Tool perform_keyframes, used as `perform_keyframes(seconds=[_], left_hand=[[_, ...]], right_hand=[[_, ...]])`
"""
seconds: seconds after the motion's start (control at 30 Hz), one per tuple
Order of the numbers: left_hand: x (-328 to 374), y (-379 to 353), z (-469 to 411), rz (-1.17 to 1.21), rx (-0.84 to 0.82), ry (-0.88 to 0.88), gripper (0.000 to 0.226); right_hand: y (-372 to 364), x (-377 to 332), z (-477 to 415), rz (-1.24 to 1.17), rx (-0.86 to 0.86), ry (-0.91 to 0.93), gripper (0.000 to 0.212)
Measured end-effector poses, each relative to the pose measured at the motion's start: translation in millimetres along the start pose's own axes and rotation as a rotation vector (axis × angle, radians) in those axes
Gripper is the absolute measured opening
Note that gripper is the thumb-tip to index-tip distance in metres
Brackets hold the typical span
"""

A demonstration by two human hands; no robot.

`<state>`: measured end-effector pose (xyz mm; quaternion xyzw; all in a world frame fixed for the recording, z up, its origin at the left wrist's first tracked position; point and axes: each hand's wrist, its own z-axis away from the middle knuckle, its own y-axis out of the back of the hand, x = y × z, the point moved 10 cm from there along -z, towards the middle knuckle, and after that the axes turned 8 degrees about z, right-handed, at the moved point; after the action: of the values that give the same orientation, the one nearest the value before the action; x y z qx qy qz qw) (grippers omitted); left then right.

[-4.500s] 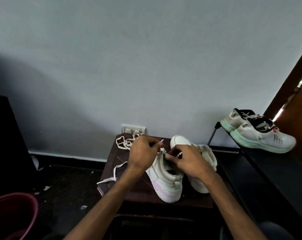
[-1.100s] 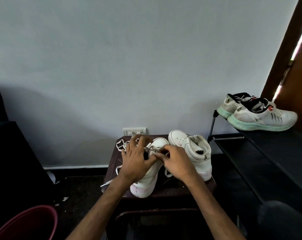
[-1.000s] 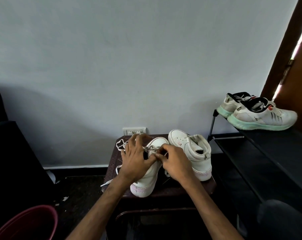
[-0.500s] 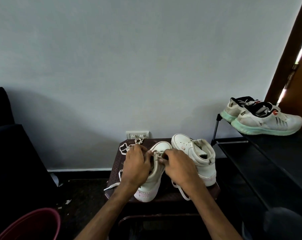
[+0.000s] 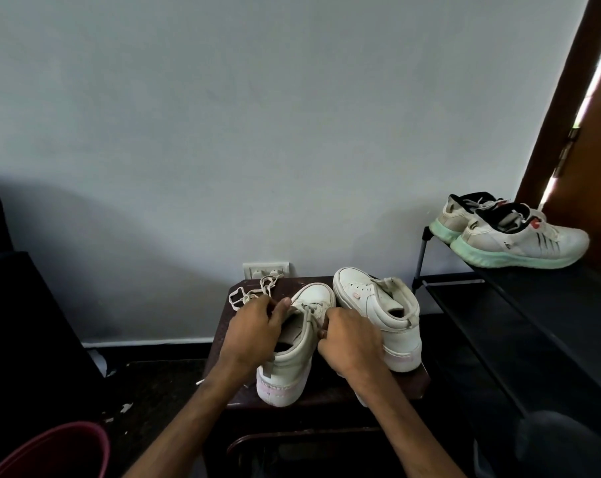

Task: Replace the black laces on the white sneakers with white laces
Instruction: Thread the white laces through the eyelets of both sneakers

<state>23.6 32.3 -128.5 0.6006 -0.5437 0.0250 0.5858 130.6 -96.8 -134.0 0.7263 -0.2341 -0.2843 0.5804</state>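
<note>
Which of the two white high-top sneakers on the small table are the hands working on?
The left sneaker, nearer the camera: left hand and right hand hold it at its laces. The right sneaker stands beside it.

Four sneakers (image 5: 294, 360), two hands (image 5: 254, 334), one loose lace (image 5: 249, 294), one bucket (image 5: 64, 446).

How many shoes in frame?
4. Left high-top on the stool, held by the left hand and right hand; right high-top beside it. Near trainer and far trainer on the rack, right. None looks hidden.
</note>
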Motion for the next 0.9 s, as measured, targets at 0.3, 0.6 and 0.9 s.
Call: perform_keyframes(seconds=[0.3, 0.6, 0.9], left_hand=[[-28.7, -19.6, 8.4, 1.07, -0.066, 0.646, 0.044], [59.9, 80.5, -49.2, 0.968, -0.184, 0.389, 0.036], [185.0, 210.0, -78.1, 0.85, 0.042, 0.016, 0.026]], right_hand=[[21.5, 0.3, -20.7, 0.045, 0.005, -0.072, 0.028], [104.0, -6.0, -59.9, -0.694, -0.297, -0.068, 0.014], [288.8, -60.2, -70.7, -1.306, -0.16, 0.229, 0.018]])
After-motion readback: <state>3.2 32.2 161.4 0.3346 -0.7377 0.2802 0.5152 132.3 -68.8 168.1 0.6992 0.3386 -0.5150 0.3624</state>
